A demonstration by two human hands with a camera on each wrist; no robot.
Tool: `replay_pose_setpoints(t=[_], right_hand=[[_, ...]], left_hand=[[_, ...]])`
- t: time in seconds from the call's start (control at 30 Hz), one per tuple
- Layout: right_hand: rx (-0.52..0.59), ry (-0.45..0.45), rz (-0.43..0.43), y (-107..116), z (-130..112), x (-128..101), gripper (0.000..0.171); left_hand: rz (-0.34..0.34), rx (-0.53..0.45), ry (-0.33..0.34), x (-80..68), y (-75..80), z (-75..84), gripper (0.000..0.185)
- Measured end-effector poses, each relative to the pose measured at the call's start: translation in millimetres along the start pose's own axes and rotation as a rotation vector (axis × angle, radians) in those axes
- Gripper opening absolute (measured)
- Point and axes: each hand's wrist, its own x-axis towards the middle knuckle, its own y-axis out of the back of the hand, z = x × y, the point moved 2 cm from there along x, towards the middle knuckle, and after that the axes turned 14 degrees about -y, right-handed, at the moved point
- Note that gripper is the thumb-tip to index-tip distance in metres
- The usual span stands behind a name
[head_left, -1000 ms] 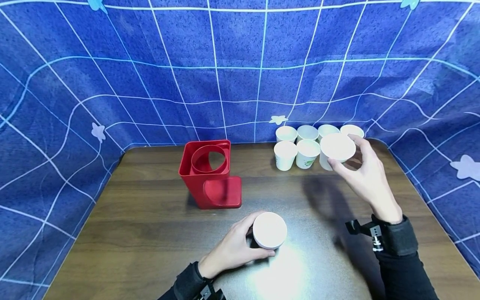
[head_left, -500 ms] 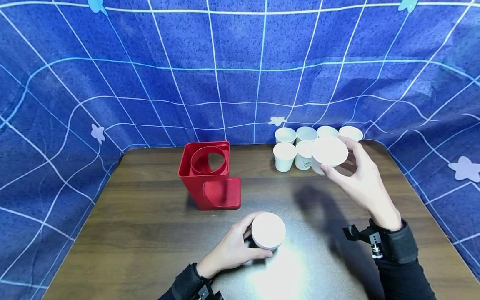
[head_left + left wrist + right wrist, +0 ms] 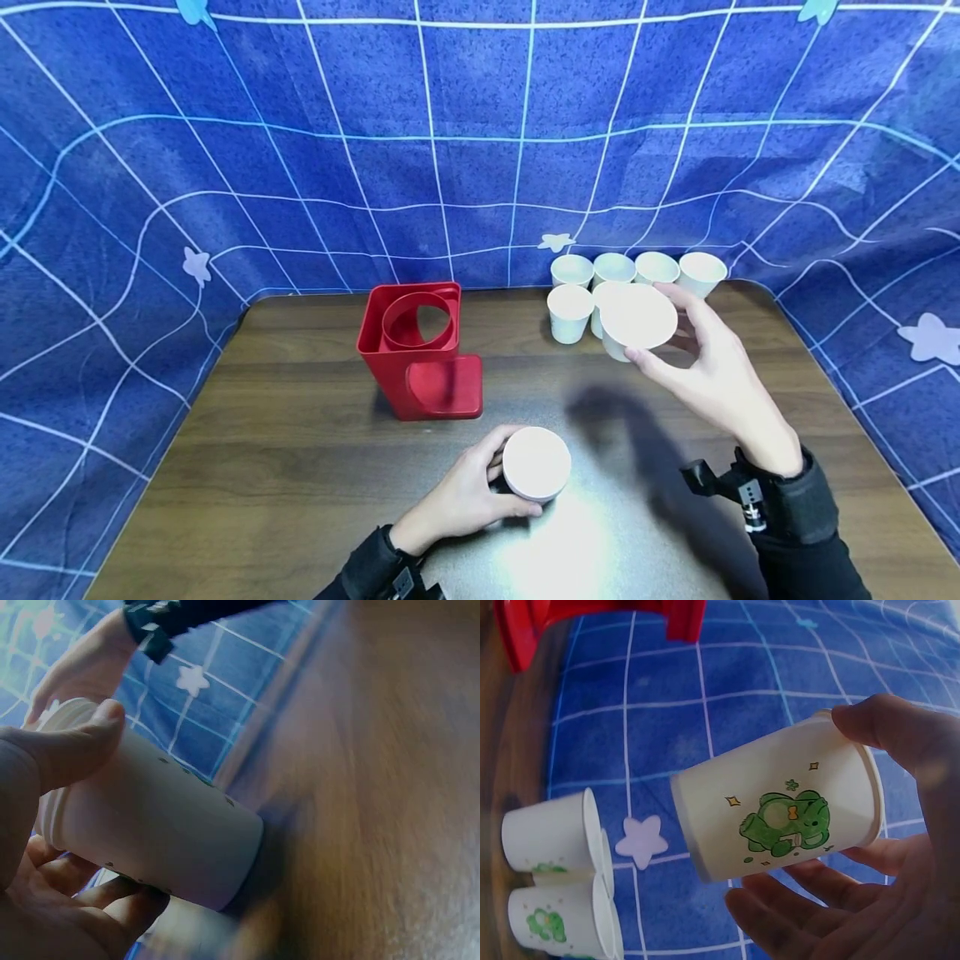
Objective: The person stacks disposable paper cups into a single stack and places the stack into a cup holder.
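My right hand [image 3: 712, 367] has carried its paper cup [image 3: 637, 318] away from the cluster at the far right corner of the table [image 3: 285, 467], drifting it leftward and toward me; a second ago it hung just over the cups, and now it is off the surface, in front of the group. Fingers and thumb curl round the rim end, and the wrist view shows the cup tilted on its side with a green cartoon print on its wall [image 3: 780, 821], mouth end in my palm.

My left hand [image 3: 465, 496] hasn't budged: it keeps its hold on the other paper cup [image 3: 536, 463], which stands on the table near the front edge, about the middle. Thumb on one side, fingers wrapped round the other [image 3: 97, 742], a firm wrap-around hold.

Back at the far right corner, the remaining cups [image 3: 592, 287] stand upright in two short rows, close together. The red cup holder [image 3: 416, 350] sits toward the far edge, left of centre, its round opening facing up, well apart from both hands.

So one cup is lifted out of the group and travelling, one is held steady below.
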Motion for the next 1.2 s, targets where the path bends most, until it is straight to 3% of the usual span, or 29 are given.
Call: replay_pose_setpoints(t=[0.17,0.4,0.83,1.2], right_hand=[[-0.012,0.064,-0.044,-6,-9,-6,0.079],[0.003,0.174,-0.178,-20,-20,-15,0.082],[-0.019,0.243,-0.375,-34,-31,-28,0.077],[-0.079,0.264,-0.438,-40,-36,-36,0.074]], left_hand=[[-0.023,-0.043,-0.007,0.2,0.2,-0.7,0.082],[-0.025,-0.059,-0.003,0.2,0.0,-0.6,0.084],[-0.023,-0.028,0.025,0.6,0.2,-0.1,0.088],[-0.032,-0.003,0.019,-0.2,-0.6,-0.5,0.083]])
